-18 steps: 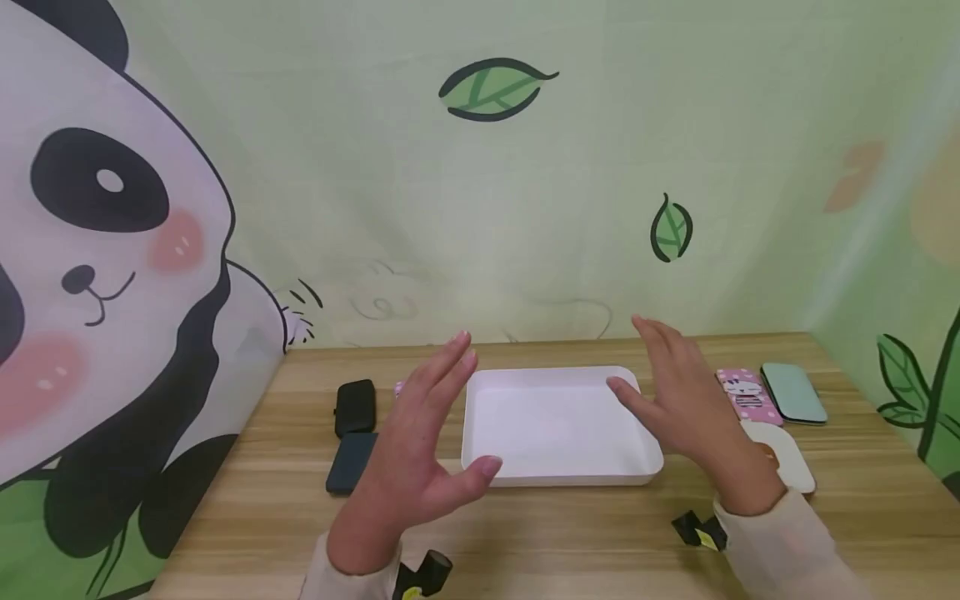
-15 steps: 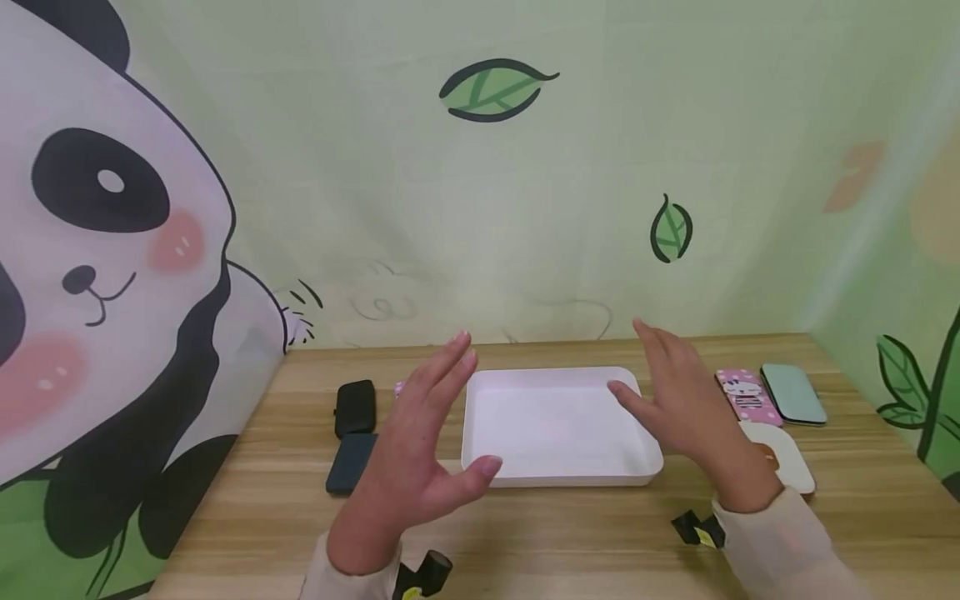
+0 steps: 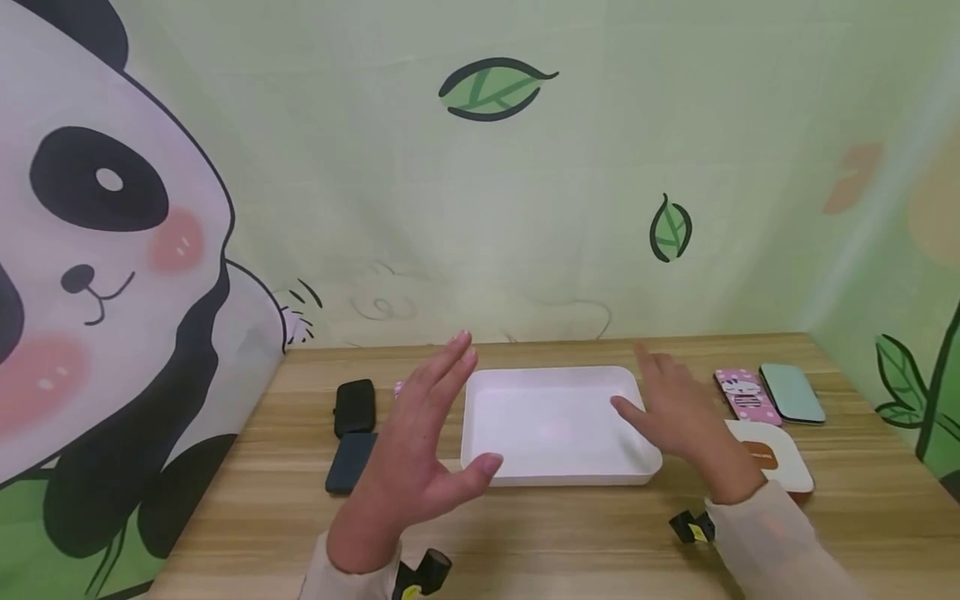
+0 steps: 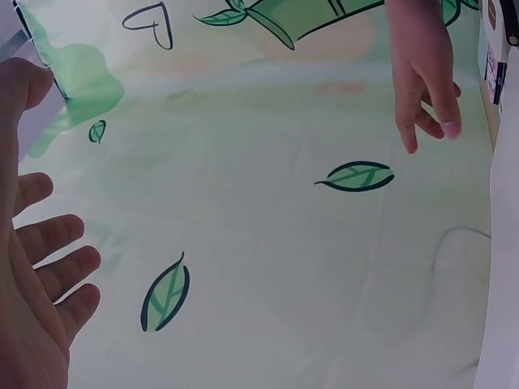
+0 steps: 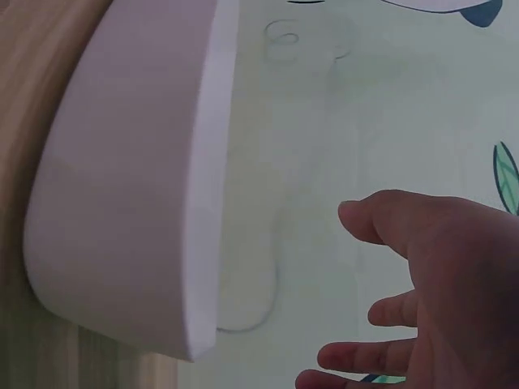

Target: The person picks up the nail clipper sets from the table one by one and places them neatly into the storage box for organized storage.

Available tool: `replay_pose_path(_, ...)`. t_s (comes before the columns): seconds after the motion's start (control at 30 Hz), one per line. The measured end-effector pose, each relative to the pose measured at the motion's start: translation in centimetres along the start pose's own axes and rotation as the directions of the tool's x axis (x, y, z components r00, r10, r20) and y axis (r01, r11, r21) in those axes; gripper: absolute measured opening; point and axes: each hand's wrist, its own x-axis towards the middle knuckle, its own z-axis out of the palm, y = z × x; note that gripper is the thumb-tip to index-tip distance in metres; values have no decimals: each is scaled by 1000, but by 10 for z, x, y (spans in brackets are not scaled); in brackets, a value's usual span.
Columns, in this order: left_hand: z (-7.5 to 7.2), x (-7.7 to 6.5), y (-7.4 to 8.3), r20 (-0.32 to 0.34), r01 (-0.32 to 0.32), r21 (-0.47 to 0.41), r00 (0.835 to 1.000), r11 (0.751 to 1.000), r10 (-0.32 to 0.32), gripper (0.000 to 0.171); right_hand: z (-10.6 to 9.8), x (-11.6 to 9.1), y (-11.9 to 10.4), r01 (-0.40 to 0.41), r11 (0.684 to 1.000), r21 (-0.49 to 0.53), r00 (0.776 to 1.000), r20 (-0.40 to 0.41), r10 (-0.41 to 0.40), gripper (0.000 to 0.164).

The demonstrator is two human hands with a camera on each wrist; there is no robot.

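Observation:
Above the left part of a white tray (image 3: pixel 555 429), my left hand (image 3: pixel 416 450) is raised with its fingers extended and thumb spread. My right hand (image 3: pixel 675 412) hovers over the tray's right side, fingers loosely extended. Neither hand holds anything. In the right wrist view the tray's outer wall (image 5: pixel 122 178) stands apart from the right hand (image 5: pixel 454 284). The left wrist view shows the left hand (image 4: pixel 40 267) with relaxed fingers and the right hand (image 4: pixel 426 73) across from it. A white rounded object with a brown label (image 3: pixel 780 458) lies partly hidden behind the right wrist.
Left of the tray lie a black case (image 3: pixel 355 408) and a dark blue flat object (image 3: pixel 349 463), partly covered by the left hand. A pink edge (image 3: pixel 398 388) peeks out behind that hand. At right lie a pink cat-patterned flat object (image 3: pixel 748 397) and a mint-green case (image 3: pixel 793 393).
My right hand has dipped slightly and its wrist has shifted left, so more of the white object and its brown label shows. The left hand has stayed still.

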Motion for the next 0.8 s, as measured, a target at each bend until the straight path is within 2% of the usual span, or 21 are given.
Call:
replay_pose_path(0.3,-1,0,0,16,18,14,1000,1000,-18,77,10,5,7,-6,1000,28,998,60,4,86)
replay_pose_path(0.43,-1,0,0,15,6,9,1000,1000,-6,78,14,5,8,-36,998,50,993,118,30,89)
replay_pose_path(0.6,-1,1,-1,3,-14,3,1000,1000,14,78,19,4,10,-70,996,61,975,215,55,92)
replay_pose_path(0.8,-1,0,-2,10,-13,11,1000,1000,13,78,26,2,14,-105,994,42,940,330,85,97)
